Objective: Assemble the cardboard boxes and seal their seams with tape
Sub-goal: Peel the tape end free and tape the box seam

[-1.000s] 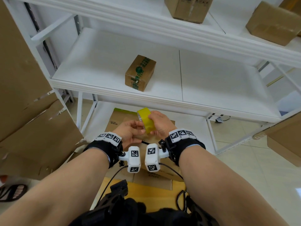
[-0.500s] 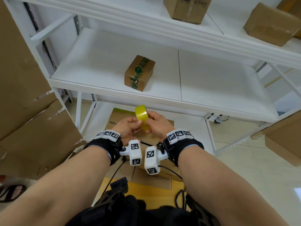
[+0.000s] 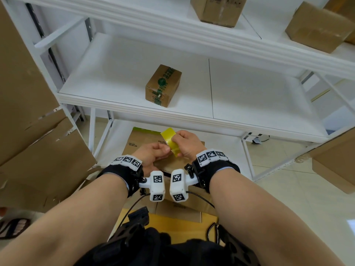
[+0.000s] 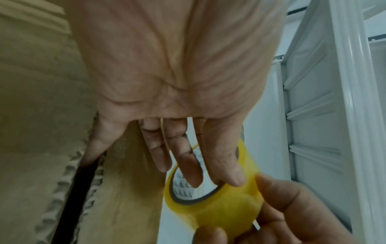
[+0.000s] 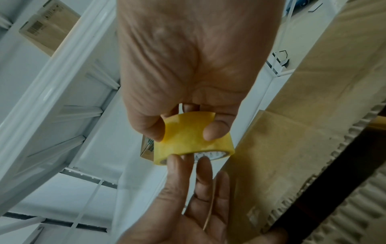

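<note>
A yellow tape roll is gripped by my right hand, thumb and fingers curled over its outer band. My left hand reaches in from the left. Its fingers are nearly straight, with tips touching the roll's rim and white core. Both hands hover above flattened brown cardboard that lies under the shelf rack. A corrugated cardboard edge shows close beside the left hand.
A small box with green-printed tape sits on the white middle shelf. Two more boxes stand on the shelf above. Large cardboard sheets lean at the left. Another box is at the right over tiled floor.
The tape roll has been turned a little between the hands, its band now facing up and left. Both hands stay in about the same place.
</note>
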The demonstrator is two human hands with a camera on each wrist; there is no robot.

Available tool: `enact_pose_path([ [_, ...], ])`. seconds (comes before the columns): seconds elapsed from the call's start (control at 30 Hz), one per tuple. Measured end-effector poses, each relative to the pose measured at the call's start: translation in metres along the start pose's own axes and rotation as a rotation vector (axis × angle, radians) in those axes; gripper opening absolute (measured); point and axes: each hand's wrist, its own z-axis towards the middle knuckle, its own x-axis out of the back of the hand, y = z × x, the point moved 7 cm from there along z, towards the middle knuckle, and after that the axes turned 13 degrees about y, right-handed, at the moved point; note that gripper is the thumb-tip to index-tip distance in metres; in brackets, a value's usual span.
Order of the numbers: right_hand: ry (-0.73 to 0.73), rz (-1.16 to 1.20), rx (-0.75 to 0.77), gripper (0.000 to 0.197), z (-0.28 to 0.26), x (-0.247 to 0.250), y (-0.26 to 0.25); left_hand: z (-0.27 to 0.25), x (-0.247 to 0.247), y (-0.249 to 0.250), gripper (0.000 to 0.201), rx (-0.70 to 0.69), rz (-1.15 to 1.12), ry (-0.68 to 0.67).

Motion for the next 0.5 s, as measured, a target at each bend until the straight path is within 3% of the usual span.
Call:
enact_pose_path([
  [0.13, -0.007, 0.034, -0.035, 0.011, 0.000, 0.004, 0.002, -0.003, -0.006, 0.008, 0.003, 0.007, 0.101, -0.018],
  [0.33, 0.035, 0.084, -0.144, 0.009, 0.001, 0.010, 0.012, -0.002, -0.013, 0.018, 0.031, 0.021, 0.311, -0.054],
  [0.5, 0.043, 0.077, -0.206, 0.009, 0.001, 0.012, 0.019, 0.004, -0.015, 0.016, 0.030, 0.001, 0.319, -0.035],
])
